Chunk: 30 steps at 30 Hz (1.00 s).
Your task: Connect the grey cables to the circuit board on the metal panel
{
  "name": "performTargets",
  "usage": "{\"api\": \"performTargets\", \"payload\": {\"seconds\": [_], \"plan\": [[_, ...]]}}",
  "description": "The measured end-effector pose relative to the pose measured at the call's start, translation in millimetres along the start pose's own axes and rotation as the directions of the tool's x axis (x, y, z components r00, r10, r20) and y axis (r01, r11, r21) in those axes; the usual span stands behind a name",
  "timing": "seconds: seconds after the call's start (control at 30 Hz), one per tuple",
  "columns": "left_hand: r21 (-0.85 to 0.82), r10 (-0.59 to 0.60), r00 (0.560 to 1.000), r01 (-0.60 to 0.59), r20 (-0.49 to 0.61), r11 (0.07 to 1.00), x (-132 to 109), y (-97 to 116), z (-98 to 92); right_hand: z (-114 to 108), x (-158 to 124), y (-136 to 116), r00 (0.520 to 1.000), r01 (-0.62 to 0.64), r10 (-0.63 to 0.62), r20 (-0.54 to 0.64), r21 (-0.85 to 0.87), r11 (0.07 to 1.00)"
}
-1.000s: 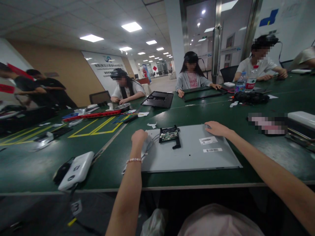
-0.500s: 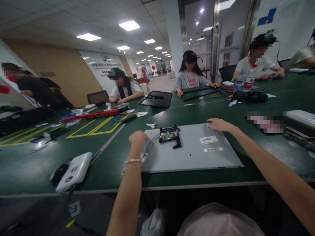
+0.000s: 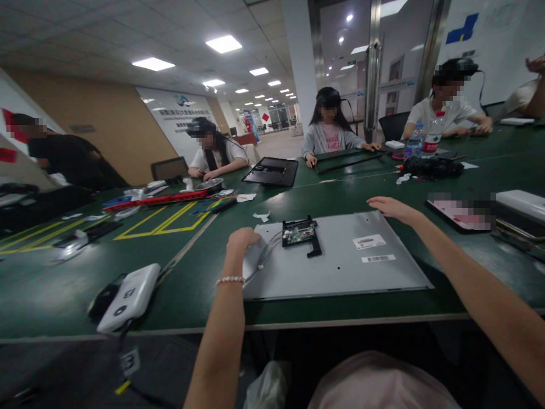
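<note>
A flat grey metal panel [image 3: 340, 267] lies on the green table [image 3: 196, 284] in front of me. A small green circuit board in a black bracket [image 3: 302, 234] sits near its far edge, with grey wires [image 3: 266, 253] running left. My left hand [image 3: 242, 238] is closed on the panel's far left corner. My right hand [image 3: 392, 207] rests on the far right corner, fingers curled over the edge. Two white barcode labels [image 3: 369, 242] are stuck on the panel's right part.
A white handheld device [image 3: 128, 296] lies at my left near the table edge. A white box [image 3: 522, 203] sits at the right. Across the table three people sit with black panels [image 3: 275, 171], water bottles [image 3: 432, 142], and a red tool strip [image 3: 164, 199]. Yellow tape lines mark the table's left part.
The grey panel has slid to the right with both hands on its far corners. My right hand has moved right and slightly farther away.
</note>
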State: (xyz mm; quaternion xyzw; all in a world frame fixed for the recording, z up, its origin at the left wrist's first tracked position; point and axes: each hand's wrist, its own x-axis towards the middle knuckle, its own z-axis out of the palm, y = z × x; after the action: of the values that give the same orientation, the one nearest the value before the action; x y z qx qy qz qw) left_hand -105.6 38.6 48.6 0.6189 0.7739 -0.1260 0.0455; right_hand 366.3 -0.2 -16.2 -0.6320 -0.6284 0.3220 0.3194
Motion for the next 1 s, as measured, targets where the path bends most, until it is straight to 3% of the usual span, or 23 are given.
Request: {"api": "performTargets", "payload": {"seconds": [0.3,0.5,0.63,1.0], "plan": [[-0.059,0.192,0.981,-0.190,0.037,0.980,8.6,-1.7,7.8,-10.8,4.4,14.0,1.000,-0.022,0.021,-0.012,-0.036,0.999],[0.047,0.263,0.965,-0.263,0.012,0.964,10.4,-0.5,6.7,-12.5,7.6,18.6,1.000,-0.001,-0.001,-0.030,-0.061,0.998],[0.056,0.284,0.959,-0.284,0.013,0.957,11.8,-0.2,6.8,-14.8,5.1,16.9,0.999,-0.014,0.012,-0.032,-0.073,0.997],[-0.149,0.253,0.962,-0.237,0.102,0.960,8.7,5.1,8.4,-19.6,-3.1,6.4,0.998,-0.045,0.039,-0.051,-0.108,0.993]]}}
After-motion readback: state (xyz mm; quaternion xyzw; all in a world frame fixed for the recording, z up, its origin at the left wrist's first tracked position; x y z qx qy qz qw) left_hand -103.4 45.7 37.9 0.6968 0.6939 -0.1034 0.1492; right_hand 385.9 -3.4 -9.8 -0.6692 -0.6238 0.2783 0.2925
